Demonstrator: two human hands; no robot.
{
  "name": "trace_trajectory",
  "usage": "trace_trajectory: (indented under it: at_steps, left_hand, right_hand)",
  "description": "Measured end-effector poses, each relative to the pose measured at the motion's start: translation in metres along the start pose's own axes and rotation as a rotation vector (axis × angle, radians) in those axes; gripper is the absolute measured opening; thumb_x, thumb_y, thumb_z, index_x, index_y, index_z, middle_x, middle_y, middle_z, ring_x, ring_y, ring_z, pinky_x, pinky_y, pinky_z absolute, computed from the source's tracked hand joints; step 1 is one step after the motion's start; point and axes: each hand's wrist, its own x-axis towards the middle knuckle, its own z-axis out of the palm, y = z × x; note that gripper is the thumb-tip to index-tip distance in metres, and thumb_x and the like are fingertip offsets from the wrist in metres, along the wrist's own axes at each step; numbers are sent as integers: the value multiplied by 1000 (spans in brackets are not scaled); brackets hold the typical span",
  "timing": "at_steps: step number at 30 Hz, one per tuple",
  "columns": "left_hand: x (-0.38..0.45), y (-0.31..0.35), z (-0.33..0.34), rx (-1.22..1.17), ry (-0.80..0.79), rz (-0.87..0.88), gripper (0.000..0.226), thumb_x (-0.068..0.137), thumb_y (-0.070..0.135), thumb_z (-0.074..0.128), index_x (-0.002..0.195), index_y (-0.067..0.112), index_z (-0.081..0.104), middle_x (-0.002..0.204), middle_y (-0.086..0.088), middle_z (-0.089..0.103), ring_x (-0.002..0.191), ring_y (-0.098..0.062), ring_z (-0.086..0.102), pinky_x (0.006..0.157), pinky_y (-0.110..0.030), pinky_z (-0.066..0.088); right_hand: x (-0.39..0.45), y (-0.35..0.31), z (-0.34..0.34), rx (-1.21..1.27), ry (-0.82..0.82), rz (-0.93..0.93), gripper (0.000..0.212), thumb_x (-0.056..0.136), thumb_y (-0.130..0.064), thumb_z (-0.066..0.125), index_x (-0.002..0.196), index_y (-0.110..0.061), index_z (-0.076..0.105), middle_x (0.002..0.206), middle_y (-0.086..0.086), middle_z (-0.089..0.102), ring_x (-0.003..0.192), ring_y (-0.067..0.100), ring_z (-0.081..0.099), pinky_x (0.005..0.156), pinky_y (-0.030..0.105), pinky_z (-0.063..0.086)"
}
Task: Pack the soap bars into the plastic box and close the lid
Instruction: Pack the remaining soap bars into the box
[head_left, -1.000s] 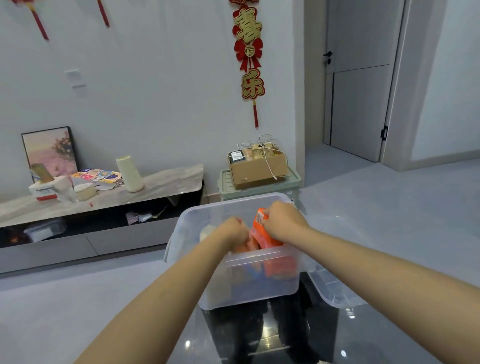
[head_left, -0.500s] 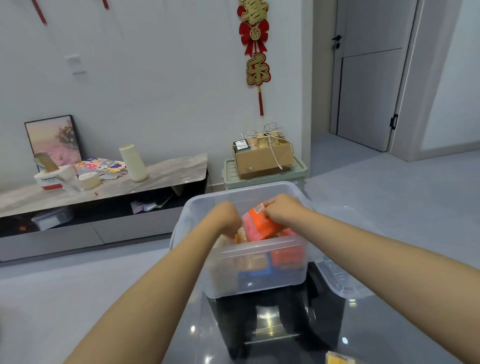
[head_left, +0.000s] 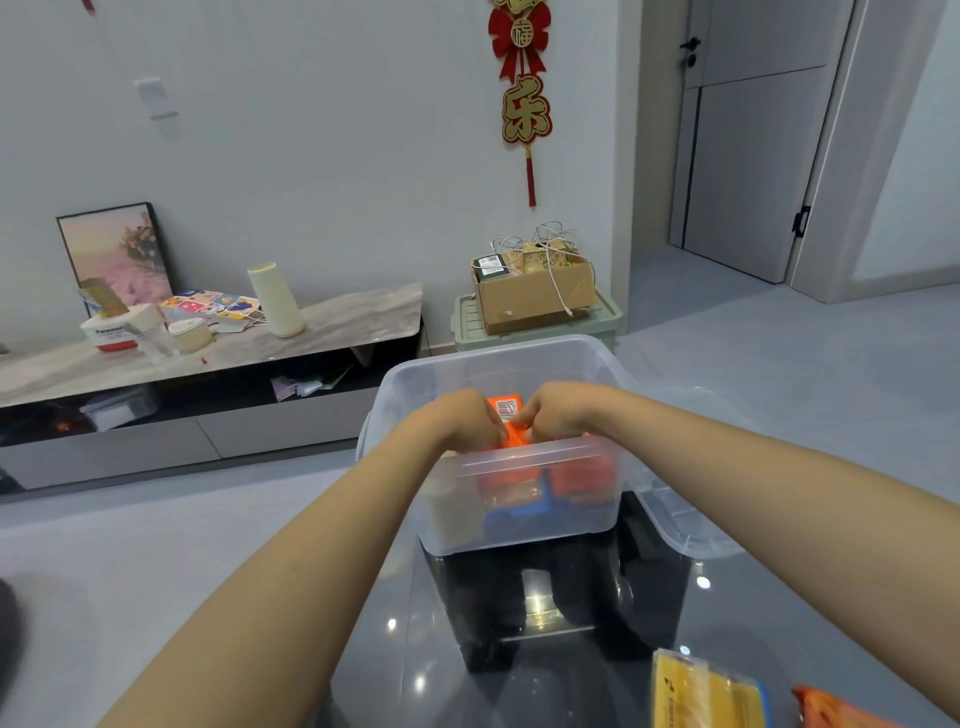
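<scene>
1. Both hands are down inside the box (head_left: 519, 519): the left hand (head_left: 457, 421) and right hand (head_left: 561, 410) together pinch an orange soap (head_left: 506, 415), held just above the packs already lying below them
2. Through the near wall several orange packs and a blue one show under the hands, so packing looks well along
3. Left to do: a yellow pack (head_left: 701, 691) and an orange pack (head_left: 836, 709) wait on the tabletop (head_left: 597, 649), near the right elbow
4. The lid (head_left: 685, 514) lies off, right of the box, under the right forearm
5. The box rim closely rings both wrists; open room lies above, and the tabletop edge runs under the left forearm
</scene>
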Motion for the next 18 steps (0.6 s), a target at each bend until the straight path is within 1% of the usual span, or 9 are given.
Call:
trace_trajectory:
  at_steps: [2, 4, 5, 8, 10, 12, 14, 16, 18]
  left_hand:
    - [-9, 2, 0, -18, 31, 6, 33, 89, 24, 52, 112, 8, 70, 118, -11, 68, 106, -26, 61, 98, -39, 48]
    - [-22, 4, 2, -98, 141, 22, 29, 89, 18, 48, 102, 6, 72, 113, -14, 71, 103, -28, 63, 93, -39, 50]
    - [-31, 7, 3, -139, 215, 46, 28, 88, 16, 47, 100, 9, 72, 112, -13, 71, 105, -28, 63, 93, -39, 51]
    - [-64, 17, 7, -212, 380, 122, 31, 86, 16, 49, 106, 18, 72, 116, -3, 71, 111, -24, 62, 101, -39, 45]
    - [-90, 25, 14, -214, 415, 188, 28, 85, 16, 52, 104, 19, 73, 113, -3, 71, 110, -22, 62, 101, -39, 44]
    - [-112, 29, 21, -218, 399, 237, 25, 84, 16, 55, 100, 18, 74, 107, -5, 70, 106, -21, 62, 98, -37, 45]
    - [-137, 30, 31, -230, 336, 252, 23, 84, 17, 57, 101, 19, 74, 101, -1, 67, 103, -16, 60, 96, -32, 45]
    - [-157, 29, 45, -220, 244, 264, 24, 86, 21, 59, 106, 21, 73, 101, 5, 66, 103, -11, 59, 96, -28, 43]
    - [-174, 26, 62, -191, 165, 270, 25, 86, 24, 60, 107, 24, 72, 109, 5, 70, 106, -13, 61, 103, -35, 42]
  right_hand:
    - [-2, 0, 2, 24, 105, -18, 40, 93, -8, 46, 130, -15, 60, 135, 8, 59, 122, 26, 55, 101, 31, 42]
    - [-8, 2, 2, 158, 272, -35, 39, 91, -6, 47, 125, -17, 64, 129, 6, 64, 113, 23, 60, 91, 30, 47]
    - [-14, 2, 2, 201, 353, -63, 38, 90, -7, 46, 121, -18, 66, 125, 5, 67, 108, 21, 62, 87, 30, 49]
    - [-46, 3, 9, 214, 532, -181, 32, 89, -15, 48, 111, -19, 71, 114, 3, 72, 107, 22, 63, 90, 35, 52]
    - [-74, 5, 20, 166, 612, -272, 28, 87, -16, 51, 103, -21, 73, 105, 0, 75, 104, 23, 62, 87, 40, 51]
    - [-98, 11, 30, 153, 630, -348, 28, 84, -15, 53, 98, -25, 74, 99, -3, 76, 98, 23, 61, 84, 41, 51]
    - [-124, 17, 44, 163, 580, -388, 27, 81, -15, 54, 96, -26, 75, 95, -3, 75, 93, 20, 62, 81, 40, 51]
    - [-143, 25, 61, 153, 521, -391, 24, 82, -19, 58, 99, -24, 74, 99, -3, 75, 95, 16, 63, 83, 37, 51]
    - [-158, 31, 82, 99, 436, -352, 25, 83, -28, 62, 106, -28, 72, 105, -7, 72, 100, 11, 59, 88, 31, 49]
